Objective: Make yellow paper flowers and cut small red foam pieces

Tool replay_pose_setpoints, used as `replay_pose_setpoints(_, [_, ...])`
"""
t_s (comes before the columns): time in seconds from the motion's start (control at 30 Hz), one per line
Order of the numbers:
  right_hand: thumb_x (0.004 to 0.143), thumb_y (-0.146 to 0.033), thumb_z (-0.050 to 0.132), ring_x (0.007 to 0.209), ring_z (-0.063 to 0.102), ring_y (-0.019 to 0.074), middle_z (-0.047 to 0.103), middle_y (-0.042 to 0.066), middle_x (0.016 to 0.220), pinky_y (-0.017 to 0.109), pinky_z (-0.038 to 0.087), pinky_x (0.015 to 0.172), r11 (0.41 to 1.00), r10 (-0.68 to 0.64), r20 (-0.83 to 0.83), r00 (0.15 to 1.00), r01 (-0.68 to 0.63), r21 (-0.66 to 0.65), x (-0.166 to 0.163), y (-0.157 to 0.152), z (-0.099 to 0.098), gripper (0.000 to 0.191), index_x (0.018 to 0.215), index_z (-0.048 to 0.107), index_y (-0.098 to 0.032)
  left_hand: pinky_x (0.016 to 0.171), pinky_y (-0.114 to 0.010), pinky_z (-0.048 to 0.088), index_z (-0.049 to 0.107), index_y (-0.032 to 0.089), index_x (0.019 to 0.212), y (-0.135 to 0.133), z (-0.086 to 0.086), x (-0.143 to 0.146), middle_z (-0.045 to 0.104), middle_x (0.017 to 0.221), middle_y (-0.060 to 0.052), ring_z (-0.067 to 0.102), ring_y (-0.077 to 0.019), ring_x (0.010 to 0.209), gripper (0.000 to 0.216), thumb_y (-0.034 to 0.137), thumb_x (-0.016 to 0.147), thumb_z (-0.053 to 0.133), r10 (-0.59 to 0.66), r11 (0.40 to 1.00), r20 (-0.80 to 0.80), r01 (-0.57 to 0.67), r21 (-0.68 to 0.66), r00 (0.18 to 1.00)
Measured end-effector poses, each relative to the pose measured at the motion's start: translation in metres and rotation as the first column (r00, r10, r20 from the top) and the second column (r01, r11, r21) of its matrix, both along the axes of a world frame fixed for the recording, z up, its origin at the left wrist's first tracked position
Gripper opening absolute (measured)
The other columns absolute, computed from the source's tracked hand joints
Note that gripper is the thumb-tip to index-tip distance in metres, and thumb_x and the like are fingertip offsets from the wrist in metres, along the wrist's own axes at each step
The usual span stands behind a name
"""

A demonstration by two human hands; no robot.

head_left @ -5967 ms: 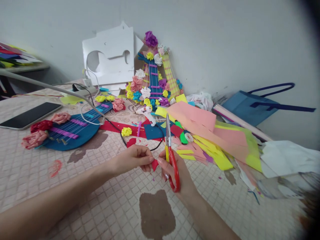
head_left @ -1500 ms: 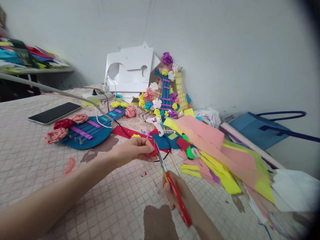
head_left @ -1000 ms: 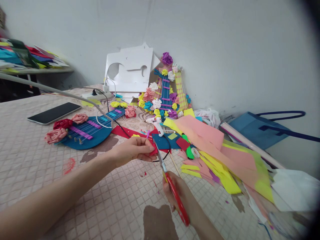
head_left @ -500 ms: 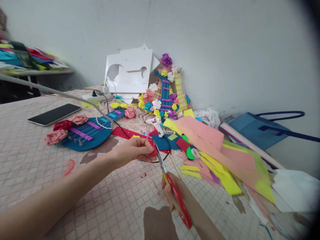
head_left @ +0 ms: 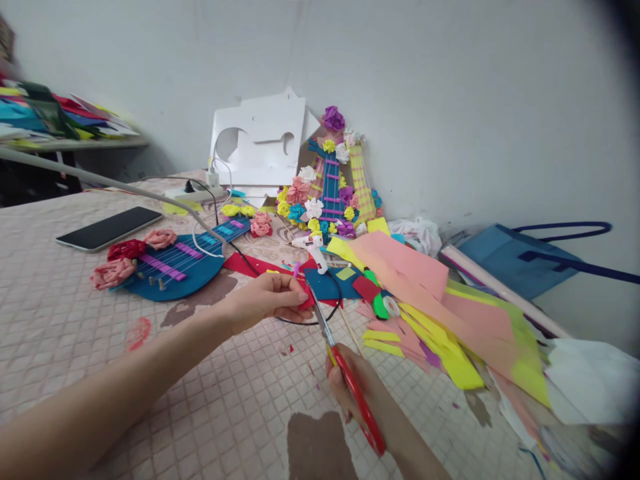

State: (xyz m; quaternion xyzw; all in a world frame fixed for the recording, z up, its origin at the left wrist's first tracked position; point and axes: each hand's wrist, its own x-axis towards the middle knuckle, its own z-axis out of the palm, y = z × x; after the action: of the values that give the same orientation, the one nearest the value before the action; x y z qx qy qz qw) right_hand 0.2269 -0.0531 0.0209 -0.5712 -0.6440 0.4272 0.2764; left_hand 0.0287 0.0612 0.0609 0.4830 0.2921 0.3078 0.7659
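scissors (head_left: 349,379) (right hand (head_left: 369,383)), red scrap (head_left: 309,304) (left hand (head_left: 270,298))

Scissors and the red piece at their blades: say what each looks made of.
Scissors: shiny, silvery blades, so likely steel; glossy red handles, perhaps plastic or coated metal. Red piece, pinched in the left hand: matte and evenly coloured, probably paper or thin felt; too small to be sure.

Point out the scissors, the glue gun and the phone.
Scissors (head_left: 352,382), head view: on the red handle.
Glue gun (head_left: 315,249), head view: on its white body.
Phone (head_left: 111,228), head view: on the dark screen.
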Motion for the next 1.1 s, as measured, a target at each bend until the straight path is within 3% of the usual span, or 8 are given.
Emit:
replay_pose_setpoints(0.3, [0.079, -0.071, 0.040, 0.040, 0.034, 0.0058, 0.037, -0.006, 0.057, 0.016, 0.028, 0.033, 0.998, -0.064, -0.011, 0.998, 0.064, 0.013, 0.001, 0.002, -0.012, 0.050, 0.070, 0.039, -0.021, 0.071, -0.027, 0.054, 0.057, 0.013, 0.069, 0.001, -0.001, -0.001, 0.072, 0.072, -0.004, 0.069, -0.0149, 0.071, 0.026, 0.029, 0.067, 0.078, -0.008, 1.000, -0.001, 0.008, 0.001, 1.000])
replay_pose_setpoints(0.4, [0.077, -0.075, 0.038, 0.035, 0.033, 0.0061, 0.036, -0.008, 0.051, 0.018, 0.030, 0.032, 0.998, -0.044, -0.114, 0.993, 0.038, -0.049, 0.000, 0.000, -0.012, 0.054, 0.073, 0.041, -0.022, 0.071, -0.026, 0.055, 0.058, 0.013, 0.070, 0.001, -0.001, -0.001, 0.072, 0.073, -0.004, 0.069, -0.0150, 0.071, 0.025, 0.029, 0.067, 0.078, -0.018, 1.000, 0.017, 0.018, -0.009, 1.000])
replay_pose_setpoints(0.53, [0.079, -0.073, 0.038, 0.035, 0.035, 0.0069, 0.035, -0.009, 0.048, 0.019, 0.033, 0.035, 0.999, 0.020, -0.209, 0.978, -0.029, -0.038, 0.000, -0.001, -0.008, 0.052, 0.078, 0.043, -0.022, 0.071, -0.025, 0.055, 0.060, 0.013, 0.071, 0.002, -0.002, -0.002, 0.072, 0.075, -0.004, 0.069, -0.0146, 0.073, 0.023, 0.028, 0.069, 0.077, -0.054, 0.998, 0.034, 0.055, -0.018, 0.998])
replay_pose_setpoints(0.9, [0.080, -0.070, 0.037, 0.038, 0.036, 0.0066, 0.038, -0.006, 0.054, 0.018, 0.029, 0.035, 1.000, 0.015, -0.035, 0.999, -0.014, 0.023, 0.003, 0.001, 0.000, 0.050, 0.074, 0.043, -0.021, 0.075, -0.025, 0.054, 0.060, 0.013, 0.072, 0.005, -0.003, -0.007, 0.071, 0.079, -0.004, 0.068, -0.0145, 0.078, 0.018, 0.025, 0.073, 0.074, -0.140, 0.987, 0.073, 0.145, -0.070, 0.988])
replay_pose_setpoints(1.1, [0.077, -0.066, 0.050, 0.040, 0.038, 0.0075, 0.040, -0.006, 0.054, 0.019, 0.033, 0.037, 0.996, -0.084, -0.244, 0.966, 0.091, 0.016, 0.002, 0.003, -0.006, 0.045, 0.073, 0.047, -0.021, 0.077, -0.027, 0.051, 0.060, 0.014, 0.073, 0.000, -0.004, -0.003, 0.070, 0.079, -0.003, 0.067, -0.0137, 0.078, 0.020, 0.027, 0.071, 0.075, -0.129, 0.991, 0.010, 0.130, -0.023, 0.992])
